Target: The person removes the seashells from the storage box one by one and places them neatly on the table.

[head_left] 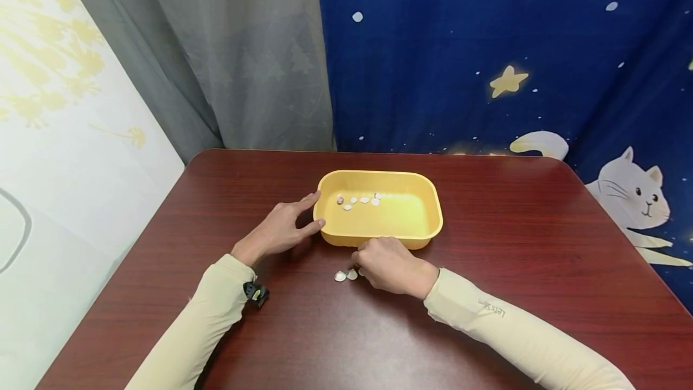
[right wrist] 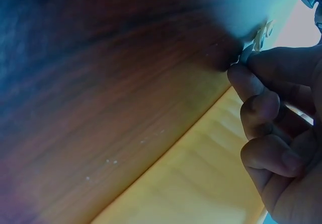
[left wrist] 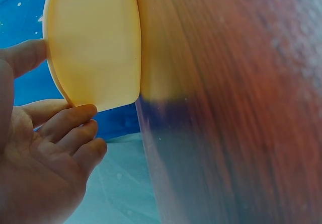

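A yellow plastic basin point(head_left: 395, 239) stands on the table with several small pale seashells point(head_left: 364, 200) and a darker, brownish one point(head_left: 340, 200) inside. At its left end my left hand point(head_left: 278, 227) touches the rim with thumb and forefinger spread apart; in the left wrist view the other fingers are loosely bent. In front of the basin my right hand point(head_left: 392, 266) is low over the table. Its thumb and forefinger pinch a small greyish seashell point(right wrist: 246, 54), mostly hidden by the fingertips. Just left of that hand two whitish seashells point(head_left: 340, 276) lie on the tabletop.
The dark red wooden table point(head_left: 514, 245) extends on both sides of the basin. Behind its far edge hang a grey curtain point(head_left: 260, 53) and a blue one point(head_left: 422, 65) with stars and a cat. A white patterned surface point(head_left: 65, 137) is at the left.
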The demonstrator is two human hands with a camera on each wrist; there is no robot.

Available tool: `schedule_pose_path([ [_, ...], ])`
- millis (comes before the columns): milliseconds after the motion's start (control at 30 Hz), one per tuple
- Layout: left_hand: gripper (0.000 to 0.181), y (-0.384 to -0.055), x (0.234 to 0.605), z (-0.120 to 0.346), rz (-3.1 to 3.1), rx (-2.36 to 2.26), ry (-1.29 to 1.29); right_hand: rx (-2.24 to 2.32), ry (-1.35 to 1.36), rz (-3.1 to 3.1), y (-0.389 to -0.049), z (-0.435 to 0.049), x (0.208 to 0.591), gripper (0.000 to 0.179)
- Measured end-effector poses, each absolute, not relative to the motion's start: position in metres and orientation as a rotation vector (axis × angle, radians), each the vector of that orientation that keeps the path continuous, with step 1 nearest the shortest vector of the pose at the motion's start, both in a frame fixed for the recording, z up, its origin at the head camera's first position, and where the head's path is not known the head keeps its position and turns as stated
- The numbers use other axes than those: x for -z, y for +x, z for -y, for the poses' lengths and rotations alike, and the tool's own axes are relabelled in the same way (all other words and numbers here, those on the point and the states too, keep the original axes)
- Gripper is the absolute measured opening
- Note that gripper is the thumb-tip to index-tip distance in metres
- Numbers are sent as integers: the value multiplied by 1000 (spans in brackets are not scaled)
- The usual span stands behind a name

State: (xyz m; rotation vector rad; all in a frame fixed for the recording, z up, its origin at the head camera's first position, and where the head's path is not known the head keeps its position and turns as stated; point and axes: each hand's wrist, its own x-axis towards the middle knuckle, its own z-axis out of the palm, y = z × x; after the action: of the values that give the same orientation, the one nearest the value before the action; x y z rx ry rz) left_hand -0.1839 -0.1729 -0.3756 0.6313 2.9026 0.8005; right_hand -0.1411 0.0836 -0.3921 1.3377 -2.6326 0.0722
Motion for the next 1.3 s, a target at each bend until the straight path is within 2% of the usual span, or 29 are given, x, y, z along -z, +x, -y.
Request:
schedule_pose_path([
  [433, 73, -184, 376, 172, -2898, -798, 619, -128, 1315, 2667, -140, -87, 387, 20],
  [767, 73, -183, 375, 172, -2911, -797, 645, -264, 1359, 2684, -146, -95, 356, 24],
  [1067, 74, -184, 374, 171, -2910, -796, 629, -361, 1358, 2712, -169, -105, 321, 20],
  [1300, 74, -183, 376, 171, -2903, -795, 614, -385, 1353, 2786, -197, -110, 309, 20],
])
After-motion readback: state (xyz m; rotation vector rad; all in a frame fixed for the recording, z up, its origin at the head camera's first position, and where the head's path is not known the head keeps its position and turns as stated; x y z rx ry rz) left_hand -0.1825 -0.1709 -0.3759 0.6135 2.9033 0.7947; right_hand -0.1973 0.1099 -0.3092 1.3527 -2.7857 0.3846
